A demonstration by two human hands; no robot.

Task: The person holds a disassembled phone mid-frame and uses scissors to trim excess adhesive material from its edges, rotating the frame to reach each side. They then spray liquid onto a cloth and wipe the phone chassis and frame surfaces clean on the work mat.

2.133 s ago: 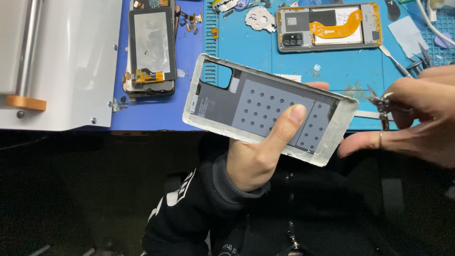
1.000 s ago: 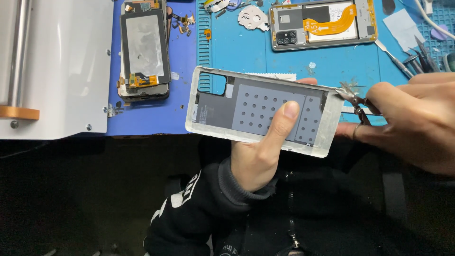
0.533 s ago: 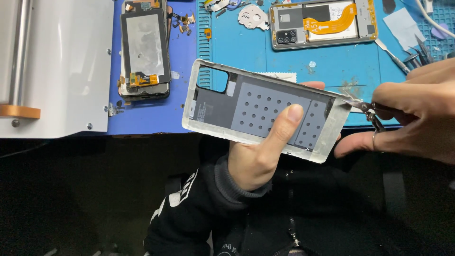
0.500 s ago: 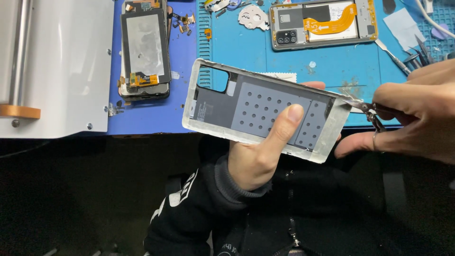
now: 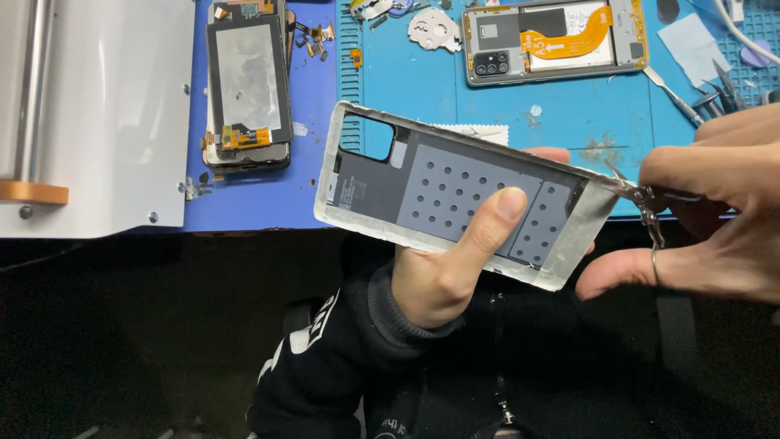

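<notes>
Compared with half a second earlier, the grey plastic phone back cover [image 5: 463,195] sat tilted slightly steeper. The left hand [image 5: 443,268] gripped it above the blue work mat [image 5: 406,73], thumb pressed on its dotted inner face. The right hand [image 5: 715,211] pinched small metal scissors [image 5: 642,195], their tips touching the cover's right edge.

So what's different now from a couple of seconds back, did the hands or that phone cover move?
Little changed. The right hand with its small scissors dipped toward the back cover corner about a second ago, then returned to the cover's right edge. The cover tilted slightly. The left hand keeps its grip, thumb on the inside. The opened phone and screen part lie unmoved on the blue mat.
</notes>
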